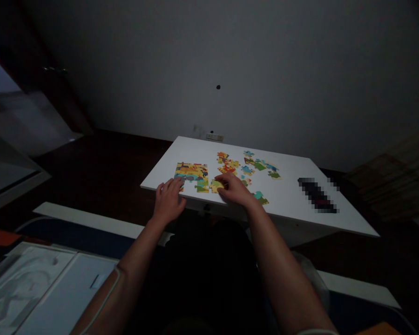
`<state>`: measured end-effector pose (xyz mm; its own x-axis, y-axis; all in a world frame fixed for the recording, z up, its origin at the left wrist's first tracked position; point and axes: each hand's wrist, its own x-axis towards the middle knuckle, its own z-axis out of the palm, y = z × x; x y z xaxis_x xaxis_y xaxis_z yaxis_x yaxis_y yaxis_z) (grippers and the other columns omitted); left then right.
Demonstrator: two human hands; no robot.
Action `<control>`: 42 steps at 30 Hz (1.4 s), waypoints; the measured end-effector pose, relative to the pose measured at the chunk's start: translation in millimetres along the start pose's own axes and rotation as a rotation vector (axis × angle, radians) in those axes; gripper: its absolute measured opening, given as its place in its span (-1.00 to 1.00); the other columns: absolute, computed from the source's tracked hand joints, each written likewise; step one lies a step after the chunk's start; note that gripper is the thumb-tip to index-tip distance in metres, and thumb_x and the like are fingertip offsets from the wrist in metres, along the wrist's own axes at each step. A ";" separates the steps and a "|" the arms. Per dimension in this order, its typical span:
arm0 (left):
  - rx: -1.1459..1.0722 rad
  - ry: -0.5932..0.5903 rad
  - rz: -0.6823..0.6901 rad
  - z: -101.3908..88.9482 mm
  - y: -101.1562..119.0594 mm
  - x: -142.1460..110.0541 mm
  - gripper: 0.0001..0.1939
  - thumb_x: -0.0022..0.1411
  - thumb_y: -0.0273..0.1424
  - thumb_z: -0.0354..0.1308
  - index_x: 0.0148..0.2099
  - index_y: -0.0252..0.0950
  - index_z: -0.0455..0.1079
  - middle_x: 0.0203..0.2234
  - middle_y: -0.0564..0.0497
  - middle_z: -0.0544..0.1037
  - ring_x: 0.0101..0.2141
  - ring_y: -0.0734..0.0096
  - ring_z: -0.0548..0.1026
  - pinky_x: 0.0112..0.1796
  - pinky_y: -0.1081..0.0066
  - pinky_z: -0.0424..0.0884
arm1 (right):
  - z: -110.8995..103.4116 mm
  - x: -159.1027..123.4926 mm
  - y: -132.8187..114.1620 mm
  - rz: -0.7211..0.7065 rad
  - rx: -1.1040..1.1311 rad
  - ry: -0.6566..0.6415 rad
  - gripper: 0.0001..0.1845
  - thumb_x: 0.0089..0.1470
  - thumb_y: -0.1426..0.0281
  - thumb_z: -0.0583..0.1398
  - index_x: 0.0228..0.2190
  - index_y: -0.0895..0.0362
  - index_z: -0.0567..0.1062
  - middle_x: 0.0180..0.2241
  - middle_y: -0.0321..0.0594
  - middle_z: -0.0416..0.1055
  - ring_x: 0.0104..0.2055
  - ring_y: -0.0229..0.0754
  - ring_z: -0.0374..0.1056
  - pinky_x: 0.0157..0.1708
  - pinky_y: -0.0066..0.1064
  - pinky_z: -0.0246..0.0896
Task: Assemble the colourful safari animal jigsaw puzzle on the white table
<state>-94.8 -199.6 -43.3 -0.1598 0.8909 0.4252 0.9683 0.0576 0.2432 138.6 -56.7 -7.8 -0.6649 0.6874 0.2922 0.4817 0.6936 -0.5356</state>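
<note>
Head view, dim light. At far left, a door handle (pixel 55 70) is seen; at lower left, a pale flat panel (pixel 70 293). On the white table (pixel 289 190), the left hand (pixel 168 201) is laid palm down at the near edge, its fingers set over the lower left corner of the assembled puzzle section (pixel 192 171); whether anything is gripped cannot be told. Just right of that section, 1 yellow-green puzzle piece (pixel 215 186) is held between thumb and fingers of the right hand (pixel 234 188), narrowly closed. Contact between piece and section cannot be confirmed. Beyond the right hand, loose puzzle pieces (pixel 229 164) are scattered; 1 blue-green piece (pixel 261 198) is found beside the right wrist. Farther right, well apart, a dark pixelated object (pixel 316 194) is noted, its identity obscured.
</note>
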 end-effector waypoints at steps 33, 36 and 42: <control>0.010 0.022 -0.015 4.5 5.3 4.2 -0.54 0.17 -0.41 0.04 0.14 -0.24 0.24 0.23 -0.08 0.23 0.24 0.06 0.07 0.20 0.02 -0.10 | 13.6 -10.2 -27.1 -0.072 -0.274 0.019 -0.70 0.20 0.25 0.09 -0.09 -0.05 0.52 -0.03 -0.20 0.40 0.00 -0.05 0.25 -0.03 -0.20 0.13; 0.020 0.020 -0.017 3.7 6.1 4.3 -0.54 0.18 -0.40 0.04 0.15 -0.23 0.23 0.23 -0.07 0.23 0.24 0.06 0.08 0.20 0.02 -0.08 | 13.0 -11.1 -28.2 -0.084 -0.275 0.025 -0.69 0.20 0.19 0.09 -0.09 -0.05 0.51 -0.03 -0.20 0.39 0.00 -0.05 0.24 -0.03 -0.20 0.12; 0.042 0.032 -0.018 4.1 6.3 3.8 -0.52 0.16 -0.42 0.05 0.15 -0.22 0.24 0.23 -0.06 0.24 0.24 0.07 0.10 0.20 0.02 -0.06 | 14.2 -10.7 -28.2 -0.068 -0.282 0.022 -0.69 0.18 0.17 0.11 -0.09 -0.04 0.50 -0.03 -0.18 0.37 0.02 -0.03 0.22 -0.04 -0.20 0.12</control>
<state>-88.5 -194.0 -43.8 -0.1824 0.8749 0.4486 0.9723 0.0927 0.2145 124.0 -86.6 -7.0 -0.6898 0.6399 0.3388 0.5783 0.7684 -0.2740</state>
